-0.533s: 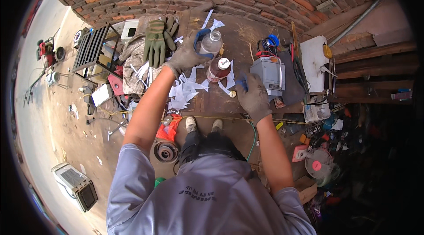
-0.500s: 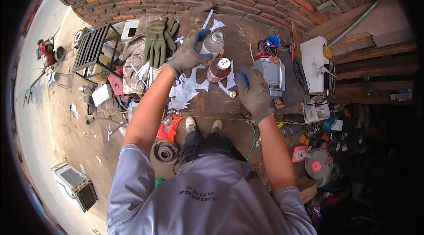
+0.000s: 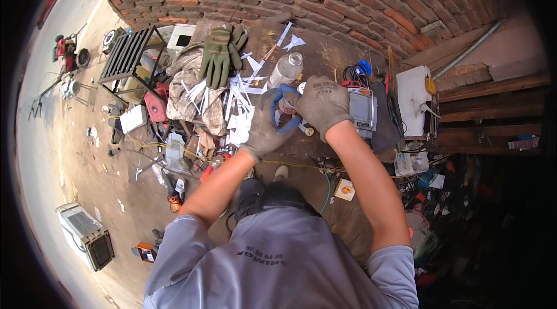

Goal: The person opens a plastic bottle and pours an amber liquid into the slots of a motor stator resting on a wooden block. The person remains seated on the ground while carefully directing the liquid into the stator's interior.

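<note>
A: Head cam, sole view: L hand (image 3: 268, 126) and R hand (image 3: 325, 103), both in grey gloves w/ blue palms, bunched close, fingertips seemingly meeting!

B: Where's the red bottle (image 3: 285, 105)?

A: Mostly hidden, approx. 1 o'clock of L hand, 9 o'clock of R. Label peeks thru the blue curl; a sliver of its white top (image 3: 301, 87) shows by R hand.

B: Long axis?

A: Top sits abt 1 o'clock of the label, so prob. upright; base hidden.

B: Nearer hand?

A: Too close to call. R's by the top, L's by the label.

B: Grip?

A: L fingers bent in a ring, R fingers bent inward; can't tell if either's grasping it.

B: Nearby?

A: Clear glass bottle (image 3: 286, 70), 11 o'clock of R, no hand on it. Small gold cap (image 3: 309, 131), 7 o'clock of R. Grey metal box (image 3: 364, 109), 3 o'clock.
</note>
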Tool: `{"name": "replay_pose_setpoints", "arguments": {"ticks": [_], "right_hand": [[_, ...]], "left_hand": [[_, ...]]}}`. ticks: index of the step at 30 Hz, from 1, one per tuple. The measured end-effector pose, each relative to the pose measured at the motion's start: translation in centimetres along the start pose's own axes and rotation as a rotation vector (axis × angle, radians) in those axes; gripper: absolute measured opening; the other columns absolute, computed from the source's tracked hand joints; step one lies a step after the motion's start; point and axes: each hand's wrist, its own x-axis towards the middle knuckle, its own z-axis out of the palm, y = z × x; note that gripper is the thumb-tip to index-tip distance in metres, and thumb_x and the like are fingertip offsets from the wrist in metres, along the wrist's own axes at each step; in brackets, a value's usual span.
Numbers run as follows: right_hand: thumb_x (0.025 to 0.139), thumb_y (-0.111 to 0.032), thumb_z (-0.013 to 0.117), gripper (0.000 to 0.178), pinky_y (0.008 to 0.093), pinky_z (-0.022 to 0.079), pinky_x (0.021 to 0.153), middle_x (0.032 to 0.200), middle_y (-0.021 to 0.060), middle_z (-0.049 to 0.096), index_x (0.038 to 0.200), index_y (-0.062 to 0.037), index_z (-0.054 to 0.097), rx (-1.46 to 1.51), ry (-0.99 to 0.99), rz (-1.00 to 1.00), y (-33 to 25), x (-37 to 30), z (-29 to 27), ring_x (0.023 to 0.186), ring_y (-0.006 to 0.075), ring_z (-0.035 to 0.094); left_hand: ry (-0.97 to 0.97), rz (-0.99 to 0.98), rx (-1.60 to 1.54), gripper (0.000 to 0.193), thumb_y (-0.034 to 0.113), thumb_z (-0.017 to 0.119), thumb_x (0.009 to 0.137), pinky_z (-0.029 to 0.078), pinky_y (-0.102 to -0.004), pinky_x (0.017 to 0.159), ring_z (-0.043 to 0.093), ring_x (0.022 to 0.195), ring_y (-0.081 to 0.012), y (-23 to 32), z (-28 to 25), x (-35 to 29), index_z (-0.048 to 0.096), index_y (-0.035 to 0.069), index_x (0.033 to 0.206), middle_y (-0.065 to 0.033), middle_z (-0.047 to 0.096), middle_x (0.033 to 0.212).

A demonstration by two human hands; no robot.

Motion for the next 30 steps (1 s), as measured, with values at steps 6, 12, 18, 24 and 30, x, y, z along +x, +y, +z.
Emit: {"name": "replay_pose_setpoints", "arguments": {"ticks": [6, 12, 18, 24, 30], "right_hand": [[0.098, -0.068, 0.056, 0.070, 0.0454, 0.061, 0.082, 0.102, 0.0190, 0.079, 0.103, -0.0036, 0.082, -0.012, -0.046, 0.007, -0.6, -0.9, 0.6, 0.096, 0.0342, 0.079], [0.100, -0.066, 0.053, 0.069, 0.0476, 0.061, 0.083, 0.097, 0.0218, 0.079, 0.097, -0.0030, 0.083, 0.001, -0.124, 0.074, -1.4, -2.2, 0.1, 0.094, 0.0380, 0.078], [0.101, -0.064, 0.050, 0.069, 0.0489, 0.061, 0.080, 0.089, 0.0235, 0.078, 0.090, -0.0042, 0.083, 0.017, -0.049, 0.039, -1.7, -2.1, 1.4, 0.087, 0.0405, 0.078], [0.101, -0.053, 0.056, 0.058, 0.0478, 0.058, 0.064, 0.069, 0.0207, 0.071, 0.074, -0.0066, 0.077, 0.006, 0.116, -0.296, 0.2, -1.1, 3.1, 0.063, 0.0379, 0.072], [0.096, -0.045, 0.064, 0.047, 0.0468, 0.056, 0.060, 0.061, 0.0193, 0.067, 0.068, -0.0085, 0.073, 0.003, 0.204, -0.583, 1.5, 0.1, 3.3, 0.057, 0.0362, 0.070]], "left_hand": [[0.135, -0.073, 0.138, 0.095, 0.026, 0.094, 0.075, 0.044, -0.0542, 0.113, 0.055, 0.131, -0.0453, 1.6, 4.0, 0.0, 0.043, -0.002, 0.151, -0.0233, 0.060, 0.135], [0.188, -0.052, 0.094, 0.061, 0.012, 0.083, 0.083, 0.051, -0.0523, 0.100, 0.063, 0.113, -0.0470, 0.8, 5.2, -0.6, 0.056, -0.005, 0.134, -0.0272, 0.064, 0.125], [0.110, -0.156, -0.035, 0.052, 0.015, 0.083, 0.083, 0.055, -0.0492, 0.096, 0.066, 0.110, -0.0447, 2.3, 4.0, 0.0, 0.063, 0.000, 0.128, -0.0244, 0.066, 0.121], [0.009, -0.127, -0.017, 0.048, 0.018, 0.084, 0.082, 0.057, -0.0466, 0.096, 0.067, 0.111, -0.0402, 1.6, 3.1, 0.1, 0.068, 0.004, 0.124, -0.0197, 0.069, 0.119], [0.000, -0.126, -0.071, 0.054, 0.020, 0.088, 0.077, 0.057, -0.0461, 0.098, 0.067, 0.111, -0.0399, 1.9, 2.5, 0.4, 0.068, 0.004, 0.125, -0.0179, 0.070, 0.121]]}}
